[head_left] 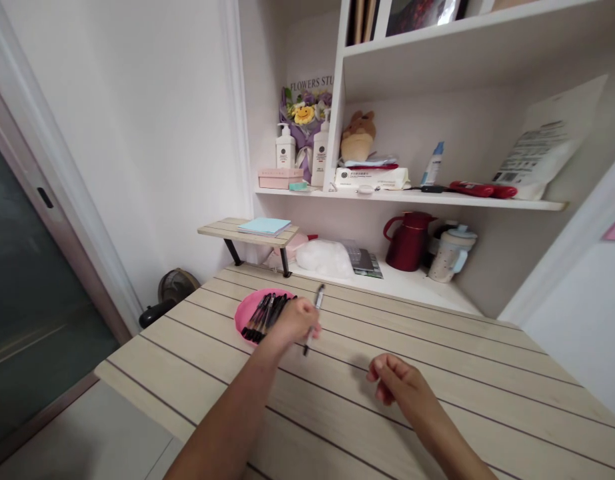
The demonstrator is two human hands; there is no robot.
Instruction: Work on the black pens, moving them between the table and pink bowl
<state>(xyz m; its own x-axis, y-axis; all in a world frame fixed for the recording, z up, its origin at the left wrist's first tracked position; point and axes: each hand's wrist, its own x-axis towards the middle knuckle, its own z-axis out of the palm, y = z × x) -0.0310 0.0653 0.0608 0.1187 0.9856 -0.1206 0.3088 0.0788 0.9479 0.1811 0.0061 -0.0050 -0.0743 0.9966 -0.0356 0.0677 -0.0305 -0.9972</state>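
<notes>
1. Left grip (293, 321): closed on a black pen (319, 297). The pen passes through the fingers at a tilt, with its upper end pointing toward the far edge of the counter (462, 373) and its lower end just above the counter surface. The left grip is at the right rim of the pink plate (246, 308); whether it touches the plate cannot be told.

2. Pink plate: lies flat on the counter, toward the far left corner. It holds a bundle of black pens (265, 312) lying side by side, slanted, with their lower ends toward the left edge.

3. Right grip (395, 381): fingers half-curled toward the palm, not closed, with nothing in them. It hangs over the middle of the counter, well apart from the plate and nearer the near edge than the left grip.

4. Surroundings:
- A small riser shelf (222, 231) stands at the far left corner and carries a blue pad (265, 225).
- Beyond the far edge, a lower white shelf (412, 283) carries a dark red jug (408, 241) with a white lidded cup (451, 253) just beside it.
- A fan (175, 287) sits on the floor past the left edge.
</notes>
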